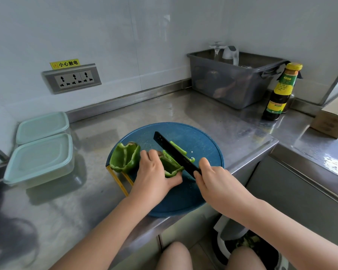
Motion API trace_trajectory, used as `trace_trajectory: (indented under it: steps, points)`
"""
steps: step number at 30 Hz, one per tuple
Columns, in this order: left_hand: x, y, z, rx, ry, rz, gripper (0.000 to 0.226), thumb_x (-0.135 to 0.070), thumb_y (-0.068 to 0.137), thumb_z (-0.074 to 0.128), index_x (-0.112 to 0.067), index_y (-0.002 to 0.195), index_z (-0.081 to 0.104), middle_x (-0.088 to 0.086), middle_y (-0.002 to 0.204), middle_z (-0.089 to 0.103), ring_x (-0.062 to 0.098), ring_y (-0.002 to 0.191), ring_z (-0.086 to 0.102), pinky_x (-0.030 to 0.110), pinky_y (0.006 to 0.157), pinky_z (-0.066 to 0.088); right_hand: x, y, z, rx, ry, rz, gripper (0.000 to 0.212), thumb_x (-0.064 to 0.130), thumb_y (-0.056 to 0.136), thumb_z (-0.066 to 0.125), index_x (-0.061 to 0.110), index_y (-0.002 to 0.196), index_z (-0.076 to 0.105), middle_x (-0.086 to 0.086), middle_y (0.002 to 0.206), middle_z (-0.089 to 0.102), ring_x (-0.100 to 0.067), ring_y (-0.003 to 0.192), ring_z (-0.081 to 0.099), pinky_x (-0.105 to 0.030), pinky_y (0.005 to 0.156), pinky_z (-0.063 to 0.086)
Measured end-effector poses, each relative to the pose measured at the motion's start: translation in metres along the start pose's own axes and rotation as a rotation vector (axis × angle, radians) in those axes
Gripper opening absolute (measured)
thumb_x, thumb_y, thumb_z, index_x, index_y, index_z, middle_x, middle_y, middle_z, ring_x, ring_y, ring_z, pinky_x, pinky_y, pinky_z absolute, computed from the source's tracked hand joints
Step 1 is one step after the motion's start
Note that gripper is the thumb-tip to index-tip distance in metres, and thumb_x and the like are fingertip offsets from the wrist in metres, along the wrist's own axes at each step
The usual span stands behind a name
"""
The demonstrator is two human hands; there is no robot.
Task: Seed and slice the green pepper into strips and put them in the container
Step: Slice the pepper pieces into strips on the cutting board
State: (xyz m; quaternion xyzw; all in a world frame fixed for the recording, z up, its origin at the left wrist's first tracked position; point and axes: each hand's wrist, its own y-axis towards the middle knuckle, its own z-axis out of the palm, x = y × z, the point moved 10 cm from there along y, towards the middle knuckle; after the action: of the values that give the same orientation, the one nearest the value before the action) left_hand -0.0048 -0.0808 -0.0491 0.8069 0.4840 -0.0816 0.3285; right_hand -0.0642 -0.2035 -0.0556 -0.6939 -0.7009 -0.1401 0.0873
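On the round blue cutting board (193,193) my left hand (154,172) presses down a green pepper half (170,165). My right hand (213,178) grips the handle of a black knife (172,151), whose blade rests across that half. A cut green strip (179,148) lies just beyond the blade. A second pepper half (125,157) lies open side up at the board's left edge. Two lidded pale-green containers (41,160) (42,126) stand on the steel counter to the left.
A grey plastic tub (232,82) holding a kettle sits at the back right, with a sauce bottle (281,92) and a cardboard box (334,117) beside it. A wall socket strip (72,78) is behind. A yellow rack (119,182) pokes out under the board. A bin (248,244) stands below the counter edge.
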Motion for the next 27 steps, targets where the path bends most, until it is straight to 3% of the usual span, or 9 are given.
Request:
trace_trajectory:
  steps: [3, 7, 13, 16, 19, 22, 27]
  points:
    - [0.001, 0.003, 0.003, 0.041, -0.007, 0.014, 0.065, -0.047, 0.065, 0.072, -0.002, 0.103, 0.042, 0.003, 0.097, 0.033, 0.016, 0.08, 0.043, 0.011, 0.055, 0.028, 0.0, 0.001, 0.0, 0.036, 0.003, -0.004, 0.022, 0.032, 0.101, 0.03, 0.014, 0.088, 0.03, -0.002, 0.063, 0.046, -0.023, 0.052, 0.042, -0.036, 0.051, 0.034]
    - [0.001, 0.003, 0.004, 0.062, -0.014, 0.022, 0.065, -0.044, 0.065, 0.074, -0.002, 0.102, 0.042, 0.004, 0.098, 0.033, 0.017, 0.081, 0.045, 0.011, 0.058, 0.029, 0.002, 0.004, 0.0, 0.08, 0.026, -0.007, 0.023, 0.031, 0.101, 0.031, 0.015, 0.085, 0.029, 0.0, 0.061, 0.043, -0.017, 0.048, 0.037, -0.029, 0.046, 0.029]
    - [0.0, 0.004, 0.007, 0.087, 0.0, 0.003, 0.065, -0.045, 0.066, 0.074, -0.004, 0.104, 0.041, 0.002, 0.098, 0.031, 0.016, 0.082, 0.043, 0.016, 0.065, 0.031, 0.004, 0.017, 0.008, 0.089, -0.023, 0.014, 0.017, 0.026, 0.101, 0.033, 0.01, 0.094, 0.036, -0.003, 0.063, 0.045, -0.025, 0.054, 0.047, -0.037, 0.051, 0.038]
    - [-0.002, 0.006, 0.008, 0.081, -0.003, 0.011, 0.069, -0.043, 0.066, 0.075, -0.001, 0.109, 0.043, 0.003, 0.099, 0.03, 0.017, 0.083, 0.042, 0.02, 0.069, 0.034, 0.004, 0.026, 0.013, 0.134, -0.036, 0.038, 0.024, 0.018, 0.099, 0.036, 0.001, 0.116, 0.039, -0.003, 0.065, 0.042, -0.019, 0.052, 0.042, -0.031, 0.046, 0.034]
    - [-0.002, 0.007, 0.006, 0.068, 0.009, 0.013, 0.071, -0.042, 0.064, 0.076, 0.002, 0.111, 0.045, 0.003, 0.098, 0.029, 0.016, 0.084, 0.04, 0.021, 0.07, 0.035, 0.013, 0.034, 0.009, 0.156, -0.022, 0.015, 0.02, 0.015, 0.098, 0.035, 0.001, 0.111, 0.042, 0.0, 0.066, 0.034, -0.015, 0.055, 0.035, -0.024, 0.046, 0.028]
    - [-0.002, 0.005, 0.006, 0.065, 0.014, 0.02, 0.075, -0.044, 0.06, 0.076, 0.004, 0.11, 0.047, 0.003, 0.097, 0.03, 0.016, 0.082, 0.04, 0.022, 0.069, 0.036, 0.022, 0.043, 0.005, 0.154, 0.019, 0.006, 0.02, 0.012, 0.096, 0.036, 0.002, 0.11, 0.046, 0.0, 0.068, 0.031, -0.023, 0.066, 0.04, -0.021, 0.05, 0.027]
    - [-0.004, 0.0, 0.003, 0.08, 0.015, 0.028, 0.069, -0.034, 0.063, 0.078, -0.002, 0.115, 0.045, 0.0, 0.101, 0.028, 0.012, 0.084, 0.037, 0.019, 0.071, 0.032, 0.032, 0.054, 0.003, 0.163, 0.092, 0.047, 0.022, 0.005, 0.094, 0.039, -0.002, 0.112, 0.049, -0.001, 0.066, 0.029, -0.025, 0.079, 0.042, -0.036, 0.058, 0.036]
